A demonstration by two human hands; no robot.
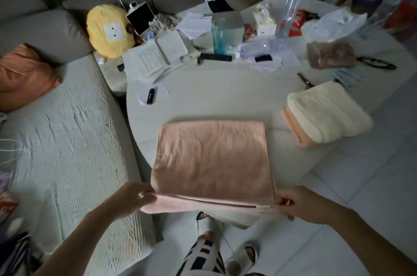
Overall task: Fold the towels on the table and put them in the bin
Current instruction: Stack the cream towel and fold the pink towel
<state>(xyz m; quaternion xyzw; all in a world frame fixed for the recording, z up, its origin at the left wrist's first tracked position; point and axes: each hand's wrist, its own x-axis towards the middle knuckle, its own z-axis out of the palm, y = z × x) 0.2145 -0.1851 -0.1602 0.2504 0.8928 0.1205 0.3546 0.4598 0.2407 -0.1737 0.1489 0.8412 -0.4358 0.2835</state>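
While pinched—both hands [133, 199] on towel [212, 158].

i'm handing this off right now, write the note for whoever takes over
Left hand grips the near left corner of the pink towel; right hand pinches the near right corner.
The pink towel lies flat on the table, its near edge hanging off.
Done: two folded towels stacked at the table's right edge.
Left: finish folding the pink towel, then put all the towels in the bin, which is not in view.
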